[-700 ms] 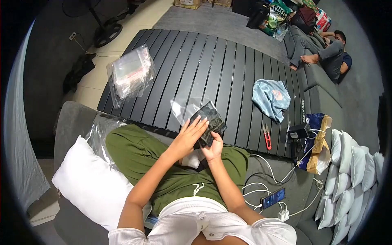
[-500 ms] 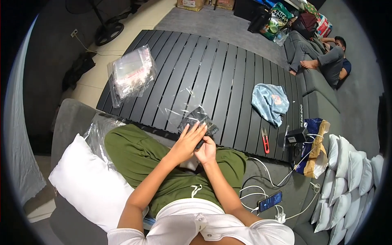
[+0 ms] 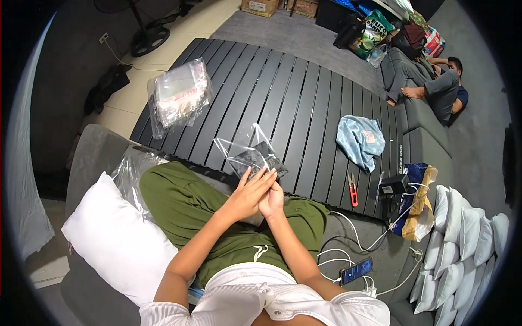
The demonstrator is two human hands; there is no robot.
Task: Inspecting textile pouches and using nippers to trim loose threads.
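A clear plastic bag (image 3: 246,142) with a dark, flat, folded-looking item (image 3: 260,156) inside is held at the table's near edge. The bag's loose clear end points away from me. My left hand (image 3: 252,191) lies over the near part of the packet, fingers straight and close together, pressing on it. Below and to its right, my right hand (image 3: 272,203) is closed around the near end, its fingers partly hidden under the left hand. What exactly the dark item is cannot be made out.
On the black slatted table (image 3: 293,103) are a stack of clear plastic bags (image 3: 181,95), a light blue cloth (image 3: 361,142) and red-handled thread snips (image 3: 353,190). A phone (image 3: 357,270) with white cables lies right of me, near several small white pillows (image 3: 462,239). Another person (image 3: 440,87) reclines far right.
The bag's clear end has spread wider and stands up more. My right hand has slid further under the left, and a dark bit near its thumb is now hidden. The view shifted slightly.
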